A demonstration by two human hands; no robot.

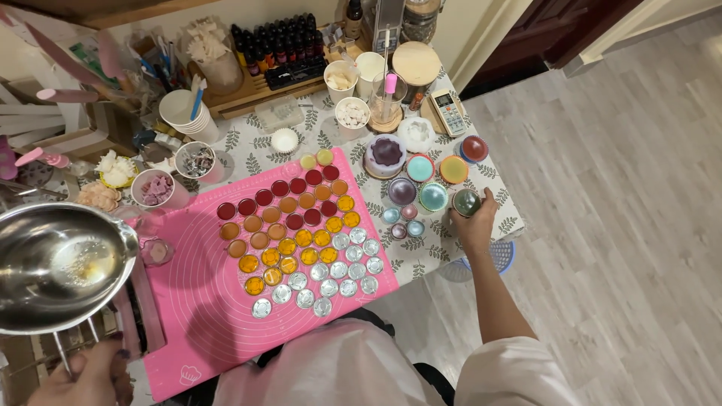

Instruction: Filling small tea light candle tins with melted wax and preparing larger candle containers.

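Nearest the camera, at the lower left edge, the left hand (84,378) is wrapped around the wire handle of a steel pouring pot (59,265), holding it above the left side of the table; a little pale melted residue sits in the bottom of the pot. Just right of the pot lies a pink silicone mat (192,331), and on it stand rows of small round tins (297,239): dark red ones at the far end, amber and yellow ones in the middle, bare silver ones along the near right. Across the table, at its right edge, the right hand (474,225) closes its fingers on a dark green round mould (466,201). Beside that mould, to the left and farther off, sit other coloured round moulds (421,180) in teal, orange, red and purple on a leaf-print tablecloth (421,256). Along the far side stand paper cups (184,113), a rack of dark little bottles (274,41) and a round wooden lid (417,62).
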